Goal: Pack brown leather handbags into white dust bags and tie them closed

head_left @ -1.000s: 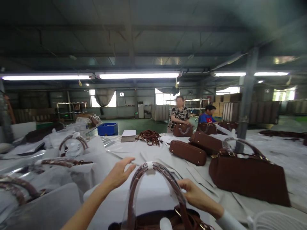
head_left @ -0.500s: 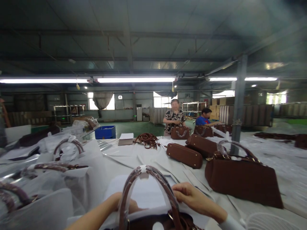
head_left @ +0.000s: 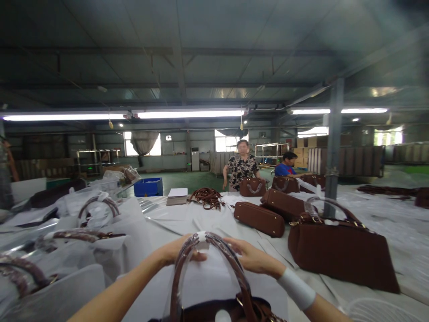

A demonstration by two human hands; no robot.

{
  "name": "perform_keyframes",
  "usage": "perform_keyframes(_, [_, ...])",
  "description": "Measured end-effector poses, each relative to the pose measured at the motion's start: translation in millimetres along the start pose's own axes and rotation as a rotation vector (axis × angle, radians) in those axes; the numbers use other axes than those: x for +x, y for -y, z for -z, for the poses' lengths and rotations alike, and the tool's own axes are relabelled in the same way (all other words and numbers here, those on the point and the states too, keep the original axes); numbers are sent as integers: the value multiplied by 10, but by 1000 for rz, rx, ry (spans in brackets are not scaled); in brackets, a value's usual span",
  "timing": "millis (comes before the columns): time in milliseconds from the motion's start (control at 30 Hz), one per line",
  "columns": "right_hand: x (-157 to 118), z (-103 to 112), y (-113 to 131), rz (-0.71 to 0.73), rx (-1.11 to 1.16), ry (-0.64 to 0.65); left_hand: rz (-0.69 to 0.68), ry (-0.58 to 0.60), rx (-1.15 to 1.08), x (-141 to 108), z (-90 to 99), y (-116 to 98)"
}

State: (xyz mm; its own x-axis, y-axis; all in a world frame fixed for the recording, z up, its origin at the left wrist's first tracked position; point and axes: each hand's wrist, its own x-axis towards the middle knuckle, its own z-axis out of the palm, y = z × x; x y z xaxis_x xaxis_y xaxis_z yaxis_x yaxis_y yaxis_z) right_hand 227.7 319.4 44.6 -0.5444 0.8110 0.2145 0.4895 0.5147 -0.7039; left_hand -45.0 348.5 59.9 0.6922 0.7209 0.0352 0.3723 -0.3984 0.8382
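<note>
Both hands [head_left: 251, 258] sit just beyond the upright handles [head_left: 178, 279] of the brown handbag [head_left: 204, 311], their grip too hidden to tell.

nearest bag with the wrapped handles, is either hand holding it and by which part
Cannot be told: the left hand and right hand are partly behind the handles of the bag, obscuring any grip.

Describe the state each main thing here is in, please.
Near handbag: handles raised, plastic-wrapped
Left hand: partly behind handles, grip unclear
Right hand: partly behind handles, grip unclear
Large bag: standing upright
Metal-footed bag: tipped over
Straps: heaped
Paper: stacked
Crate: open-topped
Ceiling light: lit
</note>
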Motion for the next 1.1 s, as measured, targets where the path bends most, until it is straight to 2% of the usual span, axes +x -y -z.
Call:
perform_keyframes(100, [76,44,52,9,-33,0,-85,-6,45,28,98,-163])
perform_keyframes(267, [184,187,107,17,-41,-88,-193,11,50,94,151,-170])
perform_keyframes(433, [327,253,230,48,-18,40,-242,0,62,128,126,-187])
perform_keyframes(533, [390,219,277,70,-66,66,-245,-62,105,117,119,-209])
perform_keyframes(600, [405,192,277,89,-116,-1,-243,-138,143,100,129,-203])
perform_keyframes(667, [400,175,261,112,-170,-132,-236,-245,178,76,158,-185])
perform_keyframes(733, [381,167,238,133,-221,-295,-220,-405,199,36,207,-173])
perform_keyframes(800, [355,160,212,157,-270,-425,-190,-613,200,-44,250,-194])
perform_keyframes(867, [326,143,188,185,-314,-470,-155,-815,183,-191,233,-270])
perform_keyframes(933, [292,109,170,213,-341,-445,-159,-941,153,-407,105,-399])
perform_keyframes(1000, [256,64,161,239,-339,-388,-195,-912,126,-658,-147,-542])
perform_keyframes(1033, [238,41,159,250,-326,-350,-202,-811,126,-776,-305,-599])
perform_keyframes(1100, [205,2,158,268,-280,-258,-193,-519,170,-954,-631,-655])
